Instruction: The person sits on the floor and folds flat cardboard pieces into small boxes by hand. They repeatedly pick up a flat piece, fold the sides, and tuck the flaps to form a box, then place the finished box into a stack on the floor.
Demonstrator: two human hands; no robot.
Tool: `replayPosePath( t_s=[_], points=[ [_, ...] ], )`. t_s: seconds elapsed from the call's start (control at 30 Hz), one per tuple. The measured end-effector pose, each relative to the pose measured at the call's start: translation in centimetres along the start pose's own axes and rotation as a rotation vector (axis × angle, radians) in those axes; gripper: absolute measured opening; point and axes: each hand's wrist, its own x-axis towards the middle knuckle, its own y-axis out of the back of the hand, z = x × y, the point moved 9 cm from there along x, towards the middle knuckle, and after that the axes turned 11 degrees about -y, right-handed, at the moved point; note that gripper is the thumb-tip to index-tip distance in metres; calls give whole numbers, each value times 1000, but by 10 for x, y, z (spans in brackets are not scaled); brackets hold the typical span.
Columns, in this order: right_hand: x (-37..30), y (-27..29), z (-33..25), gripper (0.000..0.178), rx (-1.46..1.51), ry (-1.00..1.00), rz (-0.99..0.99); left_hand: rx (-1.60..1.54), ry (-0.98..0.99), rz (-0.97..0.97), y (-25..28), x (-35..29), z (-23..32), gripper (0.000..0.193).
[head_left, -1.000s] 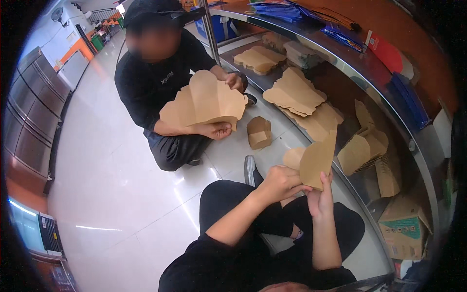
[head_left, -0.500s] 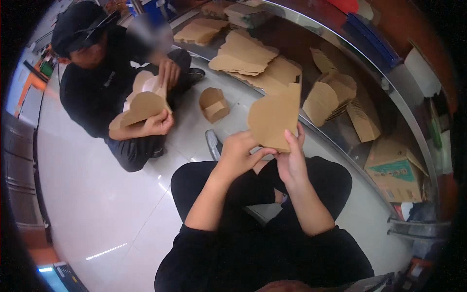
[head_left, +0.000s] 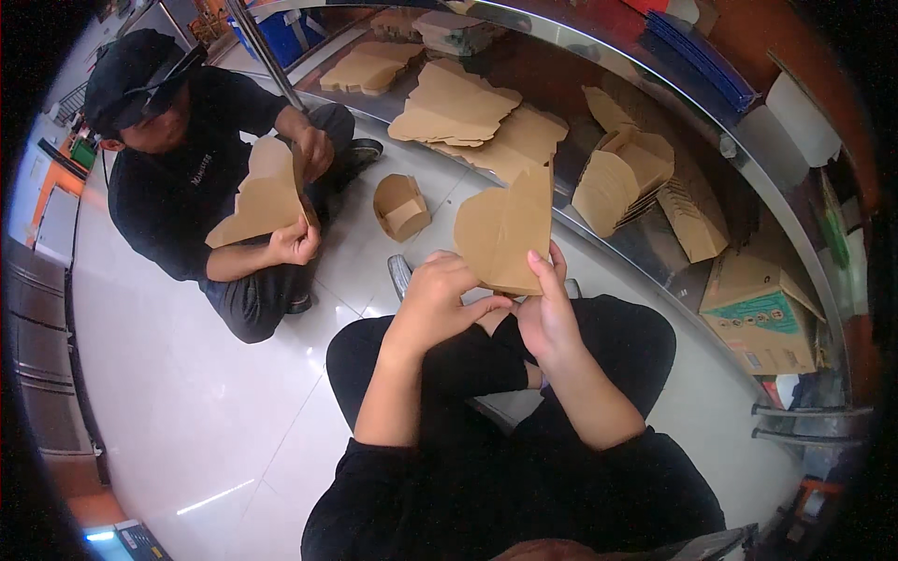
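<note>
In front of my lap I hold a brown cardboard tray blank (head_left: 500,229), creased and partly folded, with a rounded panel on its left. My left hand (head_left: 435,294) is closed at its lower left edge, with the thumb pressed along the bottom. At the lower right corner my right hand (head_left: 550,304) pinches it, thumb in front and fingers behind. A folded cardboard tray (head_left: 402,208) sits on the floor just beyond. To the left a seated co-worker holds another flat cardboard blank (head_left: 262,196) in both hands.
A low metal shelf (head_left: 571,210) runs along the far right. On it lie flat cardboard blanks (head_left: 454,103) and a nested stack of folded trays (head_left: 622,178). A cardboard carton (head_left: 762,313) stands at the right. My crossed legs (head_left: 617,351) are below my hands.
My hands and the blank appear slightly further left, and its panels have turned a little. The co-worker's blank has opened flatter. The whole view has shifted slightly.
</note>
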Motion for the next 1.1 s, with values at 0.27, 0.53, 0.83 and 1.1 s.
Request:
replayPosePath(
  t_s=[0.27,0.53,0.83,1.1],
  points=[
    [1,0,11,68,23,-29,36,100,25,0,-1,-3,-4,13],
    [12,-3,-3,52,134,-170,-181,-94,180,251,34,-12,-33,74],
    [15,-24,15,57,308,-260,-382,-397,275,304,-14,-12,-45,79],
    [10,-17,18,59,226,-170,-478,-247,-200,270,-11,-10,0,70]
  ],
)
